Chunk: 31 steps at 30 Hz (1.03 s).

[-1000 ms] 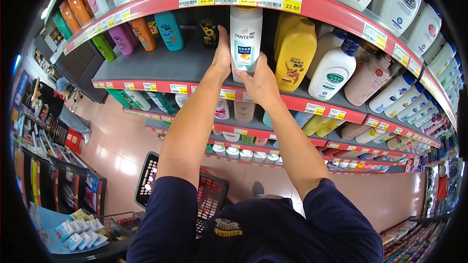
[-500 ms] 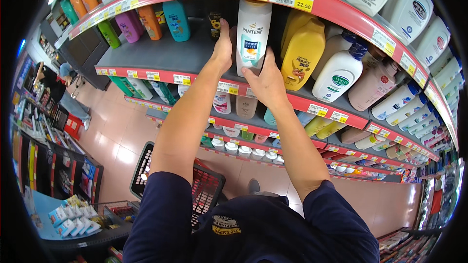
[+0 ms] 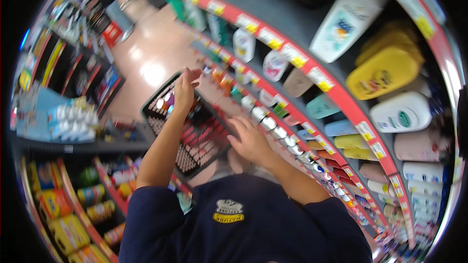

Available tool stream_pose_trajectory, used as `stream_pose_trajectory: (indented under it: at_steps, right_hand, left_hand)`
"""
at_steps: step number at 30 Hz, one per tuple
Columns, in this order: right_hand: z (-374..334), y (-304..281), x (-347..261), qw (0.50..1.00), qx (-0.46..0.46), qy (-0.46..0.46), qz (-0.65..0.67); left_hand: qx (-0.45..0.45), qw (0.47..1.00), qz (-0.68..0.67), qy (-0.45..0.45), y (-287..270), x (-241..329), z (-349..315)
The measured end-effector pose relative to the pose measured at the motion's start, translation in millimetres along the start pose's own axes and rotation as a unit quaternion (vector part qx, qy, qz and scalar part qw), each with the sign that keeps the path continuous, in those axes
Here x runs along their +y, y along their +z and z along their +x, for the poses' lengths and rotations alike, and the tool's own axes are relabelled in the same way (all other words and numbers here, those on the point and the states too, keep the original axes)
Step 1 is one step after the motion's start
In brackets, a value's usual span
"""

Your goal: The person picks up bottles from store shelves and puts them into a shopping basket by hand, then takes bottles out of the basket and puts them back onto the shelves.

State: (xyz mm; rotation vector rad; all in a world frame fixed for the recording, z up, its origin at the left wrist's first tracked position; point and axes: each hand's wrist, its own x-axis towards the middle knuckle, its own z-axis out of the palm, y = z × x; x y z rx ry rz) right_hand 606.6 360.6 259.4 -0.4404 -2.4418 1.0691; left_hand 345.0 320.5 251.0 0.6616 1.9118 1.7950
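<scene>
Both hands are away from the shelf, over a dark shopping basket [image 3: 196, 158] with a mesh bottom that stands low in front of me. My left hand [image 3: 185, 90] hangs above the basket's far part, fingers stretched and holding nothing. My right hand [image 3: 251, 139] is at the basket's right side, fingers apart and empty. Small purple, orange and dark items, blurred, lie in the basket behind my left hand. On the upper shelf stands the white shampoo bottle [image 3: 343, 24] with a teal patch, beside a yellow shampoo bottle [image 3: 387, 75].
Curving shelves with a red edge strip [image 3: 319, 79] fill the right, stocked with bottles. A white pump-style lotion bottle [image 3: 402, 112] stands beyond the yellow one. Stacked white packs [image 3: 73, 122] and yellow packages [image 3: 68, 231] are at the left. A person [image 3: 119, 12] is down the aisle.
Both hands have let go of the white shampoo bottle, which stays on the shelf. They have come down toward the basket, and my view has turned left and downward.
</scene>
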Motion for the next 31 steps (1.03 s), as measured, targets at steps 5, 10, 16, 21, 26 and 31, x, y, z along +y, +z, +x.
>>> stream_pose_trajectory:
  at_steps: [5,10,16,21,26,31]
  right_hand:
    - [-21.3,69.4,28.4,0.988,-0.155,-0.029,0.005]
    - [-40.6,128.2,53.5,0.968,-0.249,-0.010,-0.021]
    - [-33.1,188.3,49.3,0.959,-0.277,0.009,-0.055]
    - [18.6,233.0,57.2,0.958,-0.231,0.126,-0.112]
    - [72.7,254.6,58.6,0.958,-0.160,0.185,-0.149]
    - [102.4,280.6,57.9,0.956,-0.165,0.141,-0.197]
  left_hand:
    - [0.067,0.966,0.241,-0.067,-131.7,-138.0,-99.8]
    - [-0.081,0.882,0.419,-0.202,-156.2,-161.5,-175.7]
    - [-0.193,0.862,0.449,-0.132,-182.4,-187.3,-209.9]
    - [-0.216,0.900,0.362,-0.114,-203.5,-181.4,-204.4]
    - [-0.221,0.906,0.336,-0.129,-228.5,-164.3,-188.4]
    - [-0.213,0.904,0.337,-0.157,-250.6,-157.3,-178.2]
